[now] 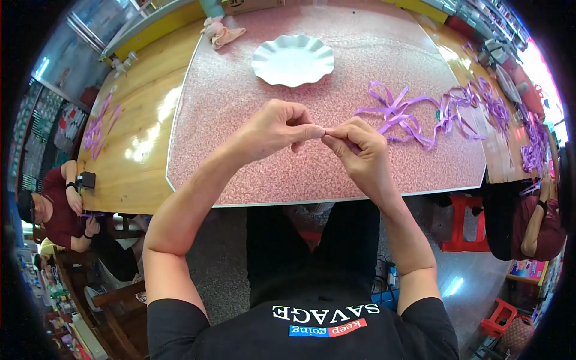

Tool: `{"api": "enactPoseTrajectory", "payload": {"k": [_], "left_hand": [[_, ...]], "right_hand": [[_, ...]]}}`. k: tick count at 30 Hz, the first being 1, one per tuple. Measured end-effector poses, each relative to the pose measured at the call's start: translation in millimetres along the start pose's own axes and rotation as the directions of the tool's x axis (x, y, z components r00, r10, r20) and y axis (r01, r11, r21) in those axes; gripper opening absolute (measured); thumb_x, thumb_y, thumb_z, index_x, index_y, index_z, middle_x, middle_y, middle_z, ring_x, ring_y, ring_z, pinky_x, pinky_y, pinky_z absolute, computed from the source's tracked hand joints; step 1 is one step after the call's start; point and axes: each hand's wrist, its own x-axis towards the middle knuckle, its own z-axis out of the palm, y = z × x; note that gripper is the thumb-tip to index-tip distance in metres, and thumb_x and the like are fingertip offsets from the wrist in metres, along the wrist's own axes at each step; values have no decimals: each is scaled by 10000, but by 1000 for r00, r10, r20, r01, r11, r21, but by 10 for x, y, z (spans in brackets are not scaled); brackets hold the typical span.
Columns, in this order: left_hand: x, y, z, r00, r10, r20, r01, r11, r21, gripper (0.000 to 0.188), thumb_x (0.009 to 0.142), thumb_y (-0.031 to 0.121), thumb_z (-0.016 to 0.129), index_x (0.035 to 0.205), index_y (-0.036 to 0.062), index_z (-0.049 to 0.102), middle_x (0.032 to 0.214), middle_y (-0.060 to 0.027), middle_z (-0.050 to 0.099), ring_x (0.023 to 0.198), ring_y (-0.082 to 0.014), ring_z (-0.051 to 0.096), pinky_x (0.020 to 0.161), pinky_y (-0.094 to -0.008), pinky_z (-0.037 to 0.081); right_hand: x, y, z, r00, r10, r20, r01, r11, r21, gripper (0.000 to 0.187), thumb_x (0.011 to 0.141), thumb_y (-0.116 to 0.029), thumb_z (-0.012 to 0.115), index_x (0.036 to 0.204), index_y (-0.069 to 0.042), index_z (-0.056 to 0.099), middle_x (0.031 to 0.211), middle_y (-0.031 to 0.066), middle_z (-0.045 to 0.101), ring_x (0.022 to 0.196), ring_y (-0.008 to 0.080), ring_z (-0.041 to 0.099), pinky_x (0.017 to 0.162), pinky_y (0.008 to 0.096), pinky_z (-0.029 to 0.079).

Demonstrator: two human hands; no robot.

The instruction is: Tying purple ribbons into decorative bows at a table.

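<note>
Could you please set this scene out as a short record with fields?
Hands: left hand and right hand, fingertips meeting over the mat
Held item: too small to tell
Mat: pink, on a wooden table
Beyond hands: white scalloped plate
Mat's far left: crumpled cloth
Right of hands: looped purple ribbon
Others: person at left, person at right

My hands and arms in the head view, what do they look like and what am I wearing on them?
Your left hand and right hand are bare, as are both forearms. Short, plain black sleeves cover the upper arms, ending above the elbows.
</note>
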Motion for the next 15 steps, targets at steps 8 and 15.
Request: {"api": "enactPoseTrajectory", "payload": {"k": [8, 15], "left_hand": [[839, -518, -719, 829, 509, -231, 16, 392, 920, 476, 973, 463, 527, 1122, 40, 688, 1315, -162, 559, 1235, -252, 500, 1032, -456, 373], [928, -587, -716, 880, 451, -147, 31, 255, 966, 564, 984, 568, 395, 1247, 141, 654, 1549, -126, 283, 1452, -340, 172, 1160, -560, 116]], "right_hand": [[263, 166, -116, 978, 181, -106, -182, 983, 0, 88, 866, -104, 734, 911, -30, 722, 689, -71, 552, 613, 18, 425, 524, 200, 343], [246, 260, -169, 977, 193, -88, -197, 980, -38, 124, 864, -120, 740, 944, -25, 731, 728, -53, 598, 635, 19, 454, 533, 191, 353]]}}
